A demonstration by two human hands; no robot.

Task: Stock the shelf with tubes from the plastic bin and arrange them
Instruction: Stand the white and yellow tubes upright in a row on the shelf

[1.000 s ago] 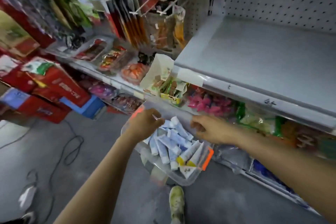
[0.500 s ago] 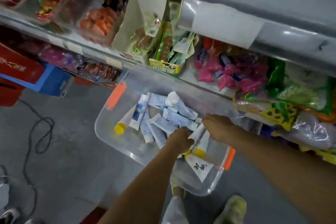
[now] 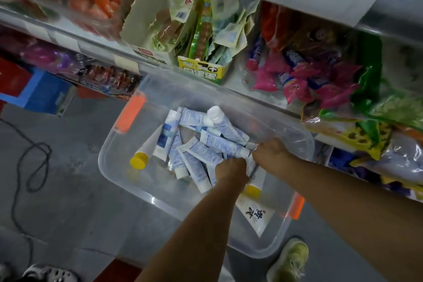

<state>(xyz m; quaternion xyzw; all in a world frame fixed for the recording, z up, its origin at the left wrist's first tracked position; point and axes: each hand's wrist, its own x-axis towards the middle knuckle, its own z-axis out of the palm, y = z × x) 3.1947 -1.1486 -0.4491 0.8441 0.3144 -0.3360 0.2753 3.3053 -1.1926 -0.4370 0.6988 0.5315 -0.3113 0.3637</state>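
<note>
Much of the left side is grey concrete floor, where a black cable loops and a blue box sits under a stocked metal store shelf. A clear plastic bin with orange latches stands against that shelf, and a green shoe shows below it. On the shelf, a yellow carton bears black characters too blurred to read; pink packets and a green bag lie to its right.

Inside the bin lie a yellow-capped white tube, a heap of white-and-blue tubes in illegible fine print, and a white tube with bold black characters.

The left hand curls its fingers tightly over the ends of the white-and-blue tubes. The right hand, just beside it, digs into the same heap, fingers bent under; whether they grip anything cannot be told.
</note>
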